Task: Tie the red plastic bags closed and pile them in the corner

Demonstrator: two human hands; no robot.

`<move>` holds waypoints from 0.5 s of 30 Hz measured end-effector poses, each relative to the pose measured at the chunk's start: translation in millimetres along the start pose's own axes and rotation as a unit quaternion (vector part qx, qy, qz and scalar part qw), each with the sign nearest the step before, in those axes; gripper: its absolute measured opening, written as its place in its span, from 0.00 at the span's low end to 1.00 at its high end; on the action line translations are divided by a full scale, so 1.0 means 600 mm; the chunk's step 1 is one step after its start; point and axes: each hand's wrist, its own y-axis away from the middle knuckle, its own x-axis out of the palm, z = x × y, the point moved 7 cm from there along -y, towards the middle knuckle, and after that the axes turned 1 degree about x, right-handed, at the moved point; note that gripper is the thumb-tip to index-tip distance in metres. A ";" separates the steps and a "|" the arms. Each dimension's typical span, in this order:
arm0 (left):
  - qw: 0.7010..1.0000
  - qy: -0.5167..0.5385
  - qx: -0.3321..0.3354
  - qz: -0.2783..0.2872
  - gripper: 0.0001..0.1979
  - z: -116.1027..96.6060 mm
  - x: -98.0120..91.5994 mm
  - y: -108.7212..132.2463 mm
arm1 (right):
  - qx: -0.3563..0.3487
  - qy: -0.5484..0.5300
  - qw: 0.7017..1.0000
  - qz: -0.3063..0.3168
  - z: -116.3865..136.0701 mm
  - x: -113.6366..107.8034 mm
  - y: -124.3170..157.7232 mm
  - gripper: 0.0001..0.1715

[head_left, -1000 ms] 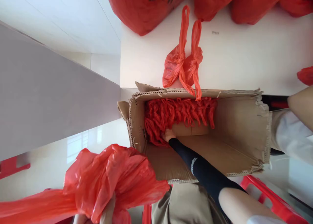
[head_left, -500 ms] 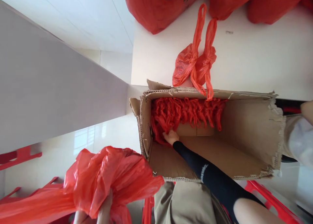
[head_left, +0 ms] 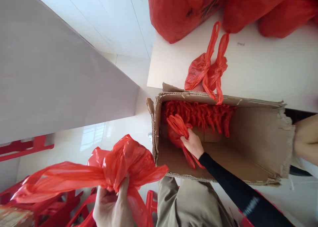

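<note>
My left hand (head_left: 113, 200) grips a large, crumpled red plastic bag (head_left: 124, 164) at the lower left, outside the box. Inside the long open cardboard box (head_left: 258, 137), my right hand (head_left: 193, 142) is closed on a small knotted red bag (head_left: 177, 131), whose loops stand up above the fingers. Along the box's far wall runs a row of knotted red bags (head_left: 201, 114), packed close together. Two more small tied bags (head_left: 207, 69) lie on the pale table beyond, their ends hanging over the box's far edge.
Big full red bags (head_left: 184, 12) stand at the back of the pale table (head_left: 268, 68). A grey panel (head_left: 62, 74) fills the left side. Red stools (head_left: 54, 204) are at the lower left. Another person's arm (head_left: 306, 137) shows at the right edge.
My right hand has lifted a small red bag away from the left end of the row, toward the box's middle. My left hand has risen with the large bag. The view has shifted.
</note>
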 end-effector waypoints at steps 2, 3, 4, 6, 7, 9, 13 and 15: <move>1.000 0.010 -0.007 0.014 0.20 -0.001 0.012 0.006 | -0.040 -0.010 0.998 -0.039 0.039 -0.046 0.064 0.18; 0.999 0.015 0.001 0.028 0.20 -0.004 0.021 0.011 | -0.062 -0.015 0.996 -0.056 0.064 -0.062 0.096 0.17; 0.999 0.018 0.014 0.045 0.20 -0.010 0.030 0.017 | -0.087 -0.020 0.994 -0.068 0.092 -0.073 0.125 0.15; 0.996 0.010 0.028 0.082 0.19 -0.022 0.051 0.032 | -0.161 -0.036 0.983 -0.083 0.155 -0.080 0.174 0.12; 0.996 0.001 0.027 0.088 0.19 -0.028 0.058 0.040 | -0.218 -0.047 0.970 -0.092 0.188 -0.081 0.195 0.13; 0.996 -0.003 0.017 0.083 0.21 -0.039 0.066 0.053 | -0.303 -0.050 0.946 -0.104 0.239 -0.074 0.226 0.18; 0.994 0.020 0.028 0.103 0.24 -0.060 0.072 0.064 | -0.362 -0.028 0.927 -0.093 0.282 -0.050 0.250 0.18; 0.993 0.004 0.039 0.113 0.25 -0.062 0.069 0.063 | -0.377 -0.017 0.922 -0.085 0.288 -0.041 0.258 0.17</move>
